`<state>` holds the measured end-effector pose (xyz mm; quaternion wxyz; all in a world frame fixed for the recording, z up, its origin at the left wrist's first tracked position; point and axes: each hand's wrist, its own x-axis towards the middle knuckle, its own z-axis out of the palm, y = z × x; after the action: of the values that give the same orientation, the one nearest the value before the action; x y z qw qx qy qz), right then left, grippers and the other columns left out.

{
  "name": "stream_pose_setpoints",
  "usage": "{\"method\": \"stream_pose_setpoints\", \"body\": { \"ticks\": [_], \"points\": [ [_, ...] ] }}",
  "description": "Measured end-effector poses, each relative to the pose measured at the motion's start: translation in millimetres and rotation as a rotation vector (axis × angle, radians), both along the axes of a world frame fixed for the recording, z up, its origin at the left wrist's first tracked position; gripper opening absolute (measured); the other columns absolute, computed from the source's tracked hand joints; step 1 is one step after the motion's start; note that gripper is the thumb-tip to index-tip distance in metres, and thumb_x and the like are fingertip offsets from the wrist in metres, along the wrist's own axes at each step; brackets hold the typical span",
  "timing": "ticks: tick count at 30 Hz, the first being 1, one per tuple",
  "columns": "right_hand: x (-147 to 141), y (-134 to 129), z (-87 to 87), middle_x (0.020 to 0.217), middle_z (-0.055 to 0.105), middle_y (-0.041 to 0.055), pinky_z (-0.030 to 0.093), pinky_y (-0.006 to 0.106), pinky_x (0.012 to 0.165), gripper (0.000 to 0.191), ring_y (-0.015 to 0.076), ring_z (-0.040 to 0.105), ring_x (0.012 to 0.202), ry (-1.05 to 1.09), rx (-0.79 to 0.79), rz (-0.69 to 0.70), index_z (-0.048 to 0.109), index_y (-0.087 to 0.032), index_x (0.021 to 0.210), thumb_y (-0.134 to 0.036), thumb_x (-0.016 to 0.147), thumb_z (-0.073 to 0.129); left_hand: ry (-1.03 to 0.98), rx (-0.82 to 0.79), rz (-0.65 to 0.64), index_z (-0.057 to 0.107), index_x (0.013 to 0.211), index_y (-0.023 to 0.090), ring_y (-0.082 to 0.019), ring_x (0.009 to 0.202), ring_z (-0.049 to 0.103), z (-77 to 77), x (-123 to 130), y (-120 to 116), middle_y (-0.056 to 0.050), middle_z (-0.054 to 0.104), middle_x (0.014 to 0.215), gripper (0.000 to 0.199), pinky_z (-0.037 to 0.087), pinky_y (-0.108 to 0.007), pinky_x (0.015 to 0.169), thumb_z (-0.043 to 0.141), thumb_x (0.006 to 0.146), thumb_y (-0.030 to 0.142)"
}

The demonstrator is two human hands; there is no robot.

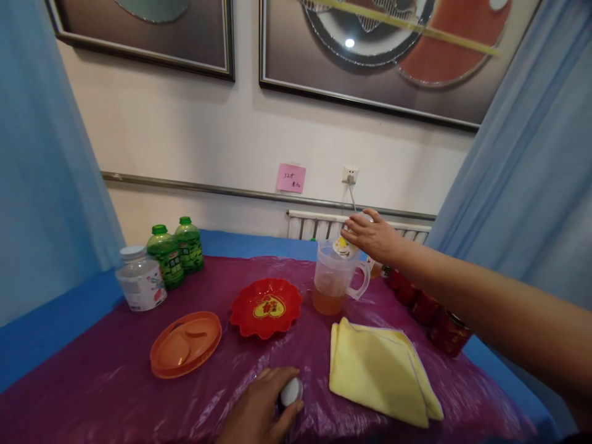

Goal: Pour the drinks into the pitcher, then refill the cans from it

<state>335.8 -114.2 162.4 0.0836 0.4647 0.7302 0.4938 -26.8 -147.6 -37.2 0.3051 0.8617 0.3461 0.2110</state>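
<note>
My right hand (pixel 372 237) is closed around a see-through cup or bottle with a white and yellow pattern (pixel 345 248), held tilted at the mouth of a plastic jug (pixel 333 271). Amber liquid lies in the jug's bottom; whether more is pouring in I cannot tell. At the front edge, my left hand (pixel 259 404) curls its thumb and fingers around a small round object with a pale grey top (pixel 291 391); its lower part is hidden. Between that hand and the jug lies a folded yellow cloth (pixel 382 370) to the right. A red scalloped plate (pixel 266 308) sits left of the jug.
Orange divided plates (pixel 186 344), a white-lidded jar (pixel 140 280) and two green bottles (pixel 167 259) stand on the left. Several red cans (pixel 425 308) line the right side, partly behind my right forearm. A purple sheet (pixel 115 394) covers the table; blue curtains (pixel 46 154) hang at both sides.
</note>
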Motion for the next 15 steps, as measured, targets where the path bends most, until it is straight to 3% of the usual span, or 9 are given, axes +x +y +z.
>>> {"method": "stream_pose_setpoints", "body": {
  "ticks": [4, 9, 12, 15],
  "points": [
    [3.6, -11.3, -8.0, 0.129, 0.065, 0.0139, 0.027, 0.05, 0.107, 0.04, 0.0304, 0.054, 0.119, 0.232, 0.003, -0.144, 0.061, -0.019, 0.129, -0.015, 0.089, 0.061, -0.023, 0.04, 0.008, 0.073, 0.122, 0.028, -0.031, 0.111, 0.07, -11.4, -1.8, 4.5, -0.009, 0.075, 0.121, 0.038, 0.054, -0.045, 0.1, 0.066, 0.086, 0.038],
    [6.2, -26.1, -29.1, 0.116, 0.07, 0.0131, 0.037, 0.046, 0.094, 0.051, 0.0326, 0.061, 0.107, 0.676, 0.093, -0.34, 0.061, -0.019, 0.126, -0.043, 0.082, 0.072, -0.101, 0.106, 0.075, 0.07, 0.128, 0.029, -0.032, 0.114, 0.069, -22.9, -8.1, 16.0, -0.011, 0.074, 0.126, 0.044, 0.054, -0.048, 0.103, 0.065, 0.086, 0.044],
    [3.3, -36.9, -41.8, 0.106, 0.072, 0.011, 0.043, 0.041, 0.084, 0.051, 0.0319, 0.065, 0.099, 1.002, 0.183, -0.365, 0.063, -0.021, 0.12, -0.052, 0.08, 0.071, -0.132, 0.139, 0.084, 0.071, 0.125, 0.03, -0.031, 0.11, 0.072, -11.9, -10.7, 22.6, -0.01, 0.075, 0.123, 0.042, 0.056, -0.046, 0.099, 0.065, 0.087, 0.046],
    [-12.7, -50.6, -55.4, 0.105, 0.072, 0.0119, 0.048, 0.04, 0.08, 0.06, 0.0312, 0.068, 0.094, 1.284, 0.324, -0.208, 0.059, -0.018, 0.125, -0.056, 0.08, 0.069, -0.169, 0.157, 0.099, 0.072, 0.12, 0.029, -0.028, 0.102, 0.075, 13.9, -10.0, 28.5, -0.008, 0.078, 0.116, 0.037, 0.06, -0.04, 0.091, 0.065, 0.088, 0.046]
  ]
}}
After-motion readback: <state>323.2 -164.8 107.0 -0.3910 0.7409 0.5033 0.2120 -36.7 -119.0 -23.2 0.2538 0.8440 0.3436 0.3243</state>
